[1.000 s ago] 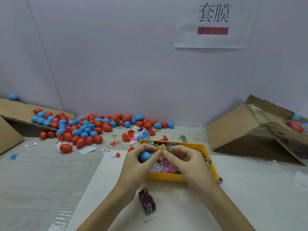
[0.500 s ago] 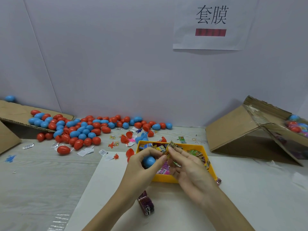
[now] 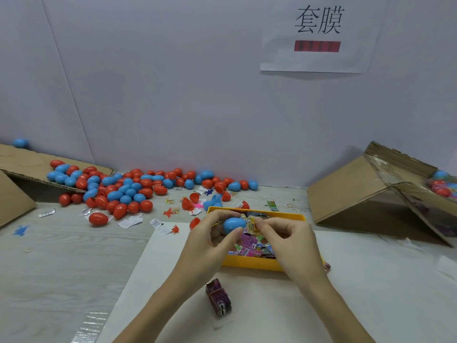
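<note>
My left hand (image 3: 210,240) grips a blue plastic egg (image 3: 233,224) over the near left corner of a yellow tray (image 3: 249,264). My right hand (image 3: 288,240) pinches a small yellow printed film sleeve (image 3: 252,225) against the egg's right end. The tray holds several colourful printed sleeves (image 3: 252,247), partly hidden by both hands.
A pile of red and blue eggs (image 3: 118,188) lies at the back left, spilling from a cardboard flap (image 3: 22,162). Loose egg halves, small toys and paper slips (image 3: 193,205) lie behind the tray. A tipped cardboard box (image 3: 358,194) stands right. A purple bundle (image 3: 218,297) lies near me.
My right hand lifted a sleeve from the tray and brought it back against the right end of the blue egg; my left hand turned the egg so more of it shows.
</note>
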